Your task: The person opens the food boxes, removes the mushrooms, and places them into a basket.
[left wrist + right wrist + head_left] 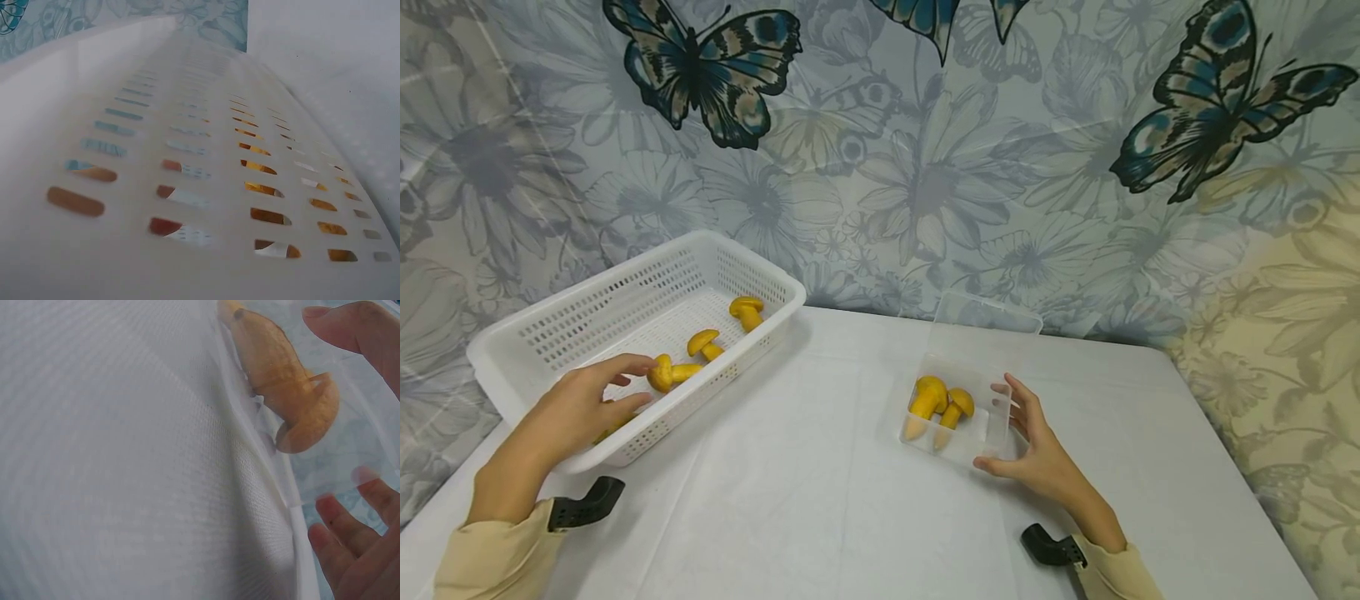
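Note:
In the head view my left hand (576, 408) reaches over the near side of a white perforated basket (617, 275), thumb and fingers spread apart. Its fingertips are right by the cap of a yellow mushroom (662, 373); whether they touch it I cannot tell. Two more mushrooms lie farther along the basket, and a yellow piece shows partly beneath the hand. My right hand (1037, 454) is at the right end of a clear plastic box (977, 437), its thumb near the front corner and its fingers near the back. Two yellow mushrooms (281, 378) lie inside the box.
A transparent lid (988, 312) stands raised behind the box. White cloth (775, 500) covers the table, which meets a butterfly-patterned backdrop (925, 183). The basket's slotted wall (212, 156) fills most of the left wrist view.

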Motion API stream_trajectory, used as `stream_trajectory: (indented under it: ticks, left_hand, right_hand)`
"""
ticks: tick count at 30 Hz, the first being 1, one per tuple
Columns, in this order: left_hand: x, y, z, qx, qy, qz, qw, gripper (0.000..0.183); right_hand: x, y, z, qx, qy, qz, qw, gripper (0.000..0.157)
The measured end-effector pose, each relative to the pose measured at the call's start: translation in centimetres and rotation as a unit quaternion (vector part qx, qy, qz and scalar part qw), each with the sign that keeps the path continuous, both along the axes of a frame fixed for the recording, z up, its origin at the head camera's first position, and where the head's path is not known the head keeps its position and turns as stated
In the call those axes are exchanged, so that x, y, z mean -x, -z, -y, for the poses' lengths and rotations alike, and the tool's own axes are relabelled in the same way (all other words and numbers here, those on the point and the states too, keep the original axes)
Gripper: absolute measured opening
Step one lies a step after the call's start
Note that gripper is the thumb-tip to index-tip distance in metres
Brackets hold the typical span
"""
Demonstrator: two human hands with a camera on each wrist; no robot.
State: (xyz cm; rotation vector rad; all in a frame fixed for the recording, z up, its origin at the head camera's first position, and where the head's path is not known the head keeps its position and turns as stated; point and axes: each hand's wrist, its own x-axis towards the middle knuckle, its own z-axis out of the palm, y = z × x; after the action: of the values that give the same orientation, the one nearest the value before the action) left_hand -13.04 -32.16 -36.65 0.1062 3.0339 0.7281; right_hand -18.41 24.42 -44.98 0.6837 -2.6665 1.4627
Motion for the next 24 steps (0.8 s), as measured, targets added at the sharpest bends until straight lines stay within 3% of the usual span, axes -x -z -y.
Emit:
stream_trajectory:
  ticks: [5, 17, 24]
  left_hand:
    - [-0.1, -0.2, -0.3, -0.006, 0.005, -0.001, 1.0000, 0.050]
    - [-1.0, -1.3, -1.6, -0.018, 0.031, -0.060, 0.9975, 0.046]
    - [-1.4, -1.7, -3.0, -0.008, 0.052, -0.144, 0.9881, 0.044]
  right_hand:
    - [-0.1, 0.2, -0.1, 0.000, -0.001, -0.007, 1.000, 0.123]
    - [0.0, -0.1, 0.1, 0.000, -0.001, 0.000, 1.000, 0.122]
    - [0.0, -0.1, 0.0, 0.002, -0.004, -0.005, 1.000, 0.122]
